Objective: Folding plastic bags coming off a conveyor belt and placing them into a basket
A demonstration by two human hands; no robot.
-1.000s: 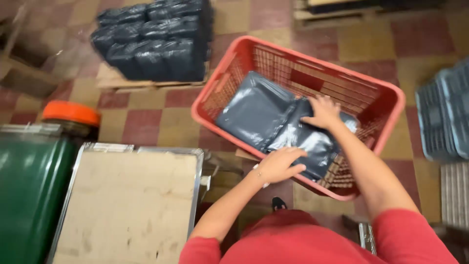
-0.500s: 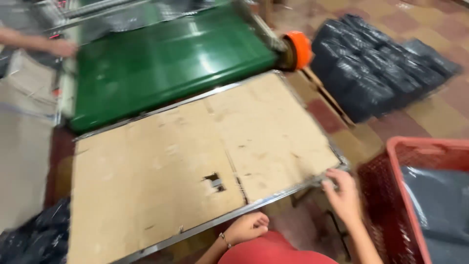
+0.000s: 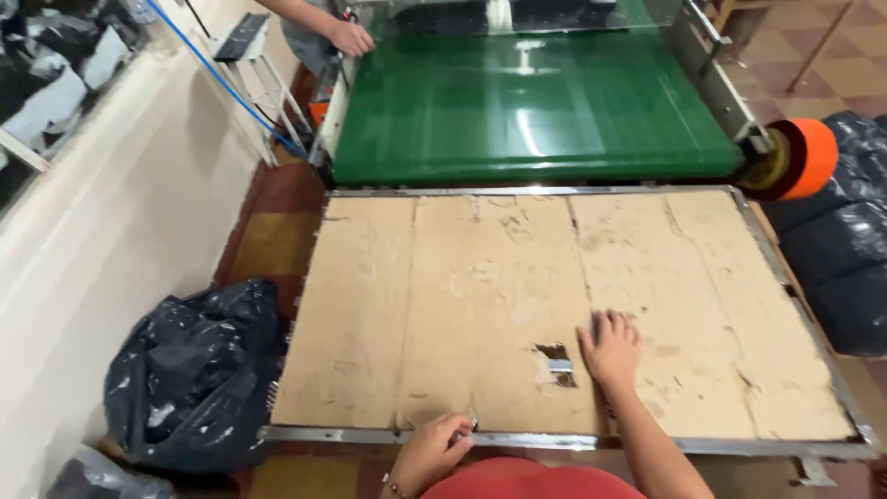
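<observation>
My right hand [image 3: 610, 349] lies flat, fingers spread, on the cardboard-covered table top [image 3: 443, 305], just right of a small torn hole [image 3: 554, 359] in the cardboard. It holds nothing. My left hand [image 3: 431, 451] is curled at the table's near metal edge [image 3: 351, 434], fingers loosely closed, nothing visible in it. Beyond the cardboard top runs a green conveyor belt [image 3: 527, 102] with an orange roller end [image 3: 802, 159] at its right.
Another person's hand [image 3: 351, 39] rests at the conveyor's far left corner. A full black rubbish bag [image 3: 194, 374] sits on the floor left of the table. Dark grey packages [image 3: 836, 240] are stacked at the right. A pale wall runs along the left.
My view swung left from the red basket of grey bags to the cardboard table. My right hand moved from the table's edge onto the cardboard.
</observation>
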